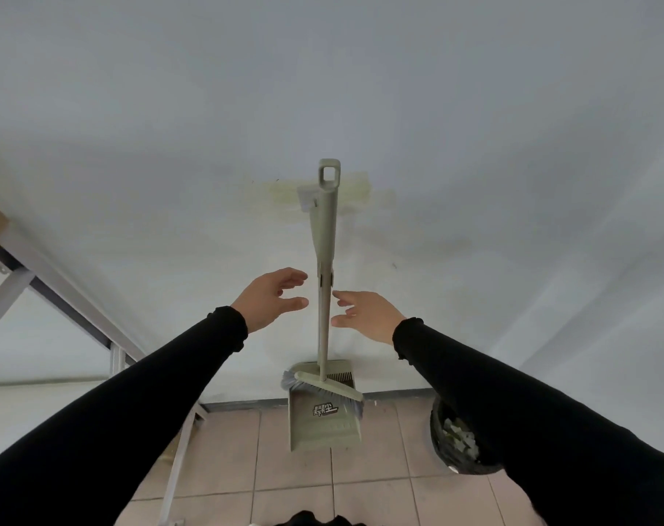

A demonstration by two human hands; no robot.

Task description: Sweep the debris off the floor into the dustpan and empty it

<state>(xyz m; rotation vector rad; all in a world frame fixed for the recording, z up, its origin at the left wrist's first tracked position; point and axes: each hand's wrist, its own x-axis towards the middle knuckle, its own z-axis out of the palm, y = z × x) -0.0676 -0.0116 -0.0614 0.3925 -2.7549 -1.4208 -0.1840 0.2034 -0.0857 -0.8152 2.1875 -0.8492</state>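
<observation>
Set: a pale olive-green plastic broom (324,282) and a matching olive-green plastic dustpan (323,419) are seen clipped together, hung upright against the white wall (474,127) at 12 o'clock, apparently from a hook near the looped handle top; the hook itself cannot be made out.
Dustpan position: its tray is held just above the beige tiled floor (292,472), with the broom's grey bristles laid across its upper part.
Left hand: the left hand (271,298) is spread, its grip open, just at 9 o'clock of the shaft and not touching it.
Right hand: the right hand (368,315) is likewise spread, its grip open, just at 3 o'clock of the shaft, apart from it.
Handling: the set is judged light, stiff and hollow; smooth plastic may slip, and the clipped pair may swing or separate if jerked.
Where to hold: the slim shaft at mid-height, near the clip joint, is judged best; a lift upward is probably needed to free it.
Bin: a round black waste bin (442,446) with pale scraps inside is stood at 4 o'clock of the dustpan, partly hidden by the right sleeve.
Debris: none can be made out on the tiles shown.
</observation>
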